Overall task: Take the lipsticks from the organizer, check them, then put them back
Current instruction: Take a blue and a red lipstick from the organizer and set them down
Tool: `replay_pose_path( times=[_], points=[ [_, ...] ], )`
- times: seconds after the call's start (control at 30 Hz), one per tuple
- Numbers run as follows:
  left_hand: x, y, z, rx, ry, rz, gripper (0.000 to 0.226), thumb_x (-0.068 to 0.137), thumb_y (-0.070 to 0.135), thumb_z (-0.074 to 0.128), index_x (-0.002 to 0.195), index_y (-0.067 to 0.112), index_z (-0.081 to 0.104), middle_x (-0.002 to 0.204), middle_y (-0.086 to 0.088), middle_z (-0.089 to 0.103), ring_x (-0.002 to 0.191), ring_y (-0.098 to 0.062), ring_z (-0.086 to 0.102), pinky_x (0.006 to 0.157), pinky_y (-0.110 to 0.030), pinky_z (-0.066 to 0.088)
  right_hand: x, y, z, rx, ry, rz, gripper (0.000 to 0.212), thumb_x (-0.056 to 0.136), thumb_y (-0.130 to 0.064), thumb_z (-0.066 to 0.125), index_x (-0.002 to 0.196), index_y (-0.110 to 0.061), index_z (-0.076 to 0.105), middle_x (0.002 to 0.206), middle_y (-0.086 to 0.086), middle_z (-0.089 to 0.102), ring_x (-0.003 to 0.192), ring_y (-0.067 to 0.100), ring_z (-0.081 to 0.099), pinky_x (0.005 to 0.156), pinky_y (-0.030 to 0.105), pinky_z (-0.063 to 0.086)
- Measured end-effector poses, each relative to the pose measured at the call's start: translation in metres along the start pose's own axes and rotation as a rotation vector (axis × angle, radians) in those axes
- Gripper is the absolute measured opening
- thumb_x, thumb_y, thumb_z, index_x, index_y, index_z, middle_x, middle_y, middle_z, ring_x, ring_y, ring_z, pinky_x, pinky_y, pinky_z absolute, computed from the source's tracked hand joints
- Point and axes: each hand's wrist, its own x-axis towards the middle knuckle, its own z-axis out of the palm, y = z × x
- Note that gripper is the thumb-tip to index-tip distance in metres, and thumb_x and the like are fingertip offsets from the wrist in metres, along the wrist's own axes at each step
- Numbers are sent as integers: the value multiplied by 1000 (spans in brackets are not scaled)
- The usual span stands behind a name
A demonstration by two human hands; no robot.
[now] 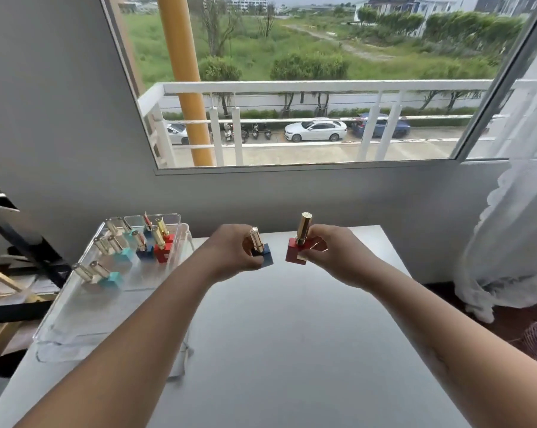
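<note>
A clear acrylic organizer [75, 316] stands at the left of the white table [291, 350], holding several gold-capped lipsticks with teal, blue and red square bases. My left hand [233, 253] grips a lipstick with a blue base [265, 257] and gold cap, held above the table's far middle. My right hand [335, 254] grips a lipstick with a red base [294, 253] and a tall gold cap pointing up. The two lipsticks sit close together, a small gap between them. Both are closed.
A grey wall and a large window rise right behind the table. A white lace curtain [514, 236] hangs at the right. A black frame [23, 242] and wooden furniture [1, 304] stand left of the table, beyond the organizer.
</note>
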Motion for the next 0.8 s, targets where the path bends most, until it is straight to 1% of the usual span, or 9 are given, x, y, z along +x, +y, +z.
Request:
replay_pose_path(
  times=[0.07,0.13,0.2,0.27,0.37,0.43,0.53,0.67,0.8],
  points=[
    [0,5,24,-11,-9,-28,17,73,21,72,73,11,59,69,3,59,55,-14,47,38,-13,33,-7,22,0,7,1,21,7,88,-20,65,94,-19,67,88,-12,66,84,8,63,66,20,47],
    [0,6,48,-47,-13,-64,17,73,21,71,68,14,57,68,4,58,53,-14,46,37,-13,32,-14,43,3,17,5,62,8,88,-18,63,95,-17,66,92,-7,67,85,11,63,63,19,46],
    [0,7,69,-48,-21,-86,17,74,22,70,68,16,55,71,4,57,53,-13,46,38,-14,32,-18,61,7,30,9,96,10,87,-17,63,97,-15,66,95,-3,68,87,13,64,67,23,49],
    [0,6,87,-30,-34,-101,15,75,23,70,72,15,58,77,3,59,57,-15,49,42,-20,37,-21,78,13,27,5,126,11,87,-18,63,97,-14,65,95,-2,68,87,15,64,71,27,50],
    [0,3,111,-32,-65,-125,8,75,18,68,76,16,61,82,4,60,64,-17,53,50,-26,42,-26,101,23,50,10,175,7,87,-21,63,93,-16,64,90,-6,66,83,12,63,68,25,49],
    [2,-1,125,-32,-87,-137,9,74,15,68,74,20,60,82,6,60,65,-15,55,50,-25,43,-27,115,28,67,24,214,6,87,-23,62,89,-17,62,87,-8,65,82,13,63,68,26,49],
    [7,-4,145,-24,-101,-138,10,74,13,68,74,21,60,82,6,60,69,-15,57,51,-22,42,-26,134,36,67,37,280,10,87,-24,62,90,-14,62,93,-1,65,85,18,63,70,30,50],
    [13,-12,171,-22,-125,-156,8,76,13,69,80,15,63,87,2,60,76,-21,60,58,-31,48,-26,158,51,55,12,341,10,86,-19,62,93,-12,62,96,4,65,88,22,62,71,33,50],
    [15,-20,194,-24,-155,-181,9,78,13,69,86,11,64,93,-3,63,84,-24,62,71,-40,53,-30,180,70,52,12,408,8,87,-17,60,92,-10,62,95,4,64,88,23,61,70,34,50]
  ],
)
